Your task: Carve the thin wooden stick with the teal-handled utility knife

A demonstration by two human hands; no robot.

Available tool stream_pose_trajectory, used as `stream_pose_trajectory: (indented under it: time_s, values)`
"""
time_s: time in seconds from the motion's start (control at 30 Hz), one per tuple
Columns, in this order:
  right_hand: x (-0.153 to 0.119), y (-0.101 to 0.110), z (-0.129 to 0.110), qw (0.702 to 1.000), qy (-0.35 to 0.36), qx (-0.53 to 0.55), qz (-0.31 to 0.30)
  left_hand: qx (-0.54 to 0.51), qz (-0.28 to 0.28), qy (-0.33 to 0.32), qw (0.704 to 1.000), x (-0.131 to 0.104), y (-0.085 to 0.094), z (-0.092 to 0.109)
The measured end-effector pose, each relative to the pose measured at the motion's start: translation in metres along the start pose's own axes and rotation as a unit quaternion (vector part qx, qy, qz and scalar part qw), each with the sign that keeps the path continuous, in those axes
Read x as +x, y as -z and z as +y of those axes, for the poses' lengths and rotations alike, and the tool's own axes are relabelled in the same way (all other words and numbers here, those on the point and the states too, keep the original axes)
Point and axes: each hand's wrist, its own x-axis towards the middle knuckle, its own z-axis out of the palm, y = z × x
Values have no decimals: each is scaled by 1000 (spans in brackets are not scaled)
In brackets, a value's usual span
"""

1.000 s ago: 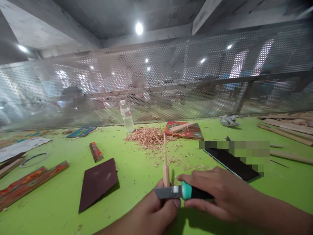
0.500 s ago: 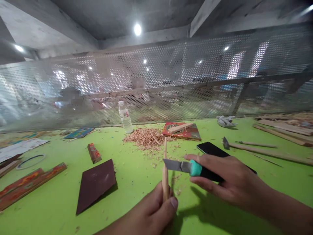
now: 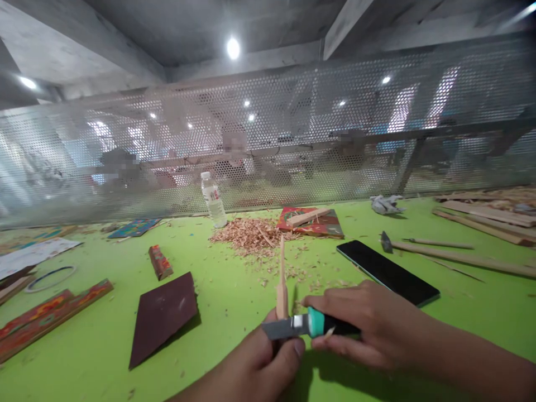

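My left hand (image 3: 268,357) is closed around the thick lower end of a narrow wooden stick (image 3: 282,287), which points away from me and tapers to a thin tip. My right hand (image 3: 364,329) grips a utility knife (image 3: 316,322) with a black and teal handle. The knife's blade (image 3: 277,329) lies across the stick's lower part, close above my left thumb. A small curl of wood sits by the handle near my right fingers. Beyond the stick's tip is a heap of wood shavings (image 3: 247,235).
A phone (image 3: 387,272) and a hammer (image 3: 456,254) lie to the right. Brown sandpaper (image 3: 165,315) and painted wood pieces (image 3: 54,318) are on the left. A water bottle (image 3: 214,201) stands before the perforated metal screen (image 3: 167,167). A painted board (image 3: 335,224) lies behind the shavings.
My right hand has drawn the knife down along the stick toward my left hand, moving slightly left. More of the phone now shows. My left hand has stayed nearly still.
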Motion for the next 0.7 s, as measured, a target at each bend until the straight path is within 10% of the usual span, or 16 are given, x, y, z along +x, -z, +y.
stream_pose_trajectory:
  time_s: [0.27, 0.7]
  values:
    - [-3, 20, 15, 985, 3, -57, 163, -36, -27, -27, 999, -7, -1, 12]
    - [1, 2, 4, 1000, 9, 22, -5, -11, -1, -25, 1000, 4, -1, -11]
